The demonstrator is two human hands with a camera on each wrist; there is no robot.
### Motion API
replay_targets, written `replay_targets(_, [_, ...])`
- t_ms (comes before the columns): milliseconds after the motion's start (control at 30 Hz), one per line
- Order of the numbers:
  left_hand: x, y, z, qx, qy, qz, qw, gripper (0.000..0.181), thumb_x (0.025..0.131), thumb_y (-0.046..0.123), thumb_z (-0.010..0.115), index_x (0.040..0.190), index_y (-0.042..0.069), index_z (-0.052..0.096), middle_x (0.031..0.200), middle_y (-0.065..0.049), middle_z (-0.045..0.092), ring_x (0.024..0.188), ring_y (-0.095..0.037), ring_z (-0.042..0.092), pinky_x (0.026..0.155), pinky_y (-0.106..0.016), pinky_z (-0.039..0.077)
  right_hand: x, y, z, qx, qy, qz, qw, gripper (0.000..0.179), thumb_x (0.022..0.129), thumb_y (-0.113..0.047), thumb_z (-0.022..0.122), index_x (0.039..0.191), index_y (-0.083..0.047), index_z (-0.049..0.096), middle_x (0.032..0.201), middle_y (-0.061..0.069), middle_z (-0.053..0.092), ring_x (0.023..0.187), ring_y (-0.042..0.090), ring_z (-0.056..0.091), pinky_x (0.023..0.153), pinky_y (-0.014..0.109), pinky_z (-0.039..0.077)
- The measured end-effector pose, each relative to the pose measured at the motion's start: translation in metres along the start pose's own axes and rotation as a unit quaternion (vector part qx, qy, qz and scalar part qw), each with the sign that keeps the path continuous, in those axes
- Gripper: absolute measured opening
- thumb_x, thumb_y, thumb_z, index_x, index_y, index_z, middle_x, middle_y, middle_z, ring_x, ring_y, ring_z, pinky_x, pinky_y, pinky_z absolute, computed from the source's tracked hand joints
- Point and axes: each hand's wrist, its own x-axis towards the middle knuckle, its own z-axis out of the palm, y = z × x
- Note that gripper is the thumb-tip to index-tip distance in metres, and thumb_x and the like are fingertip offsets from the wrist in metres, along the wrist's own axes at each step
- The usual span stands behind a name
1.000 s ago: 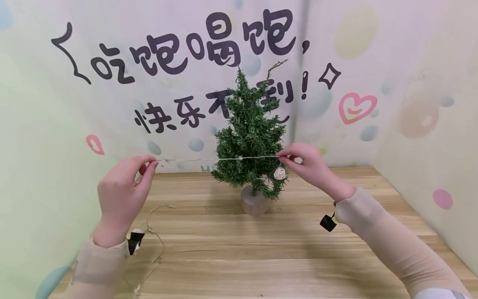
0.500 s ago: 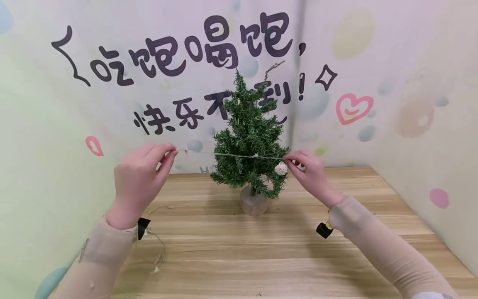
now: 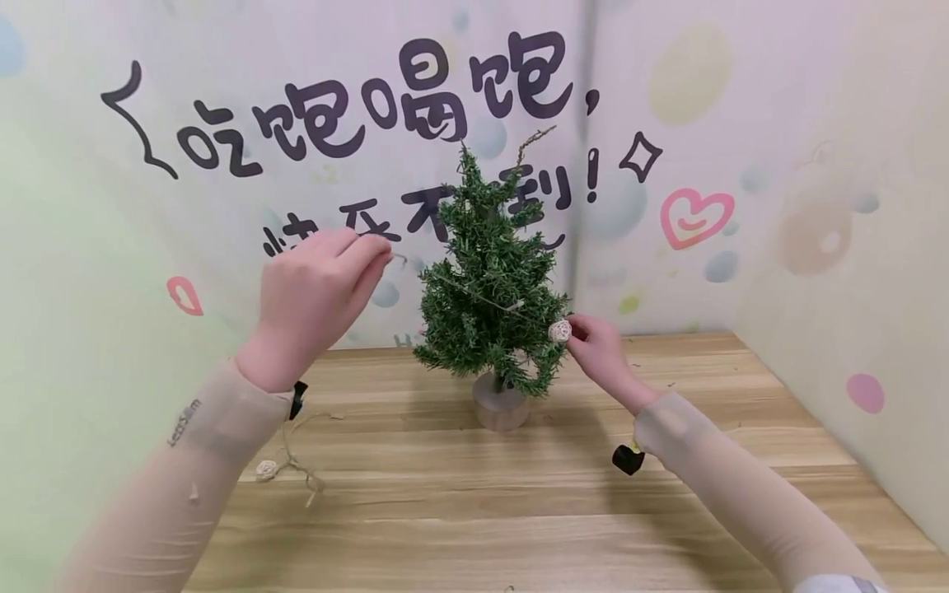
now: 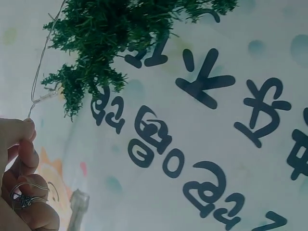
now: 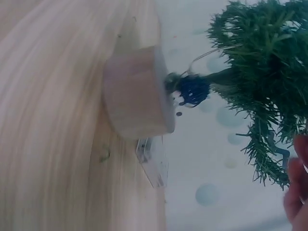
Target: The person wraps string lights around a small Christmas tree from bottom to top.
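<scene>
A small green artificial Christmas tree (image 3: pixel 485 272) stands on a round wooden base (image 3: pixel 500 403). My left hand (image 3: pixel 315 292), raised left of the tree, pinches a thin string of lights (image 3: pixel 474 293) between thumb and forefinger. The wire slopes down to the right across the tree's front, and the left wrist view shows a clear piece (image 4: pixel 45 96) on it. My right hand (image 3: pixel 602 352) is at the tree's right edge, fingertips together at the wire's lower end, partly hidden behind a pale woven ball (image 3: pixel 560 331). A dark blue ball (image 5: pixel 194 90) hangs near the trunk.
More of the wire (image 3: pixel 296 465) trails on the wooden table (image 3: pixel 415 543) at left, with another pale woven ball (image 3: pixel 266 470). A clear plastic box (image 5: pixel 153 161) lies behind the tree base. Printed curtains (image 3: pixel 815 123) enclose the back and sides.
My left hand has moved up and right, closer to the tree, so the once level wire now slopes. My right hand has shifted slightly lower, beside the pale ball.
</scene>
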Motion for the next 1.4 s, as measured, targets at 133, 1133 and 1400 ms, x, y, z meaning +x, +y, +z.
replay_targets(133, [0.015,0.004,0.002,0.007,0.009,0.019,0.9998,0.017,0.097,0.016,0.057,0.089,0.009,0.070,0.068,-0.003,0.062,0.052,-0.024,0.052,0.035,-0.030,0.030,0.002,0.007,-0.006,0.128,-0.075,0.075,0.9860,0.023,0.092,0.002,0.056,0.111,0.012,0.063,0.082,0.005,0.067,0.059,0.012,0.056,0.057,0.026,0.051])
replay_targets(1133, [0.049,0.021,0.017,0.075,0.080,0.143,0.9836,0.015,0.094,0.003,0.054,0.088,0.009,0.066,0.083,-0.007,0.062,0.063,-0.028,0.054,0.032,-0.032,0.032,0.046,-0.170,-0.033,0.113,-0.201,-0.078,0.9700,0.035,0.094,-0.016,0.065,0.125,0.000,0.062,0.113,0.011,0.069,0.103,0.024,0.064,0.089,0.032,0.051])
replay_targets(1400, [0.038,0.016,0.027,0.058,0.086,0.119,0.9875,0.009,0.092,0.005,0.060,0.086,0.011,0.063,0.090,-0.007,0.059,0.069,-0.029,0.051,0.031,-0.032,0.029,0.051,-0.170,-0.036,0.100,-0.188,-0.056,0.9755,0.017,0.093,-0.011,0.064,0.101,0.003,0.070,0.092,0.012,0.070,0.086,0.034,0.064,0.079,0.032,0.052])
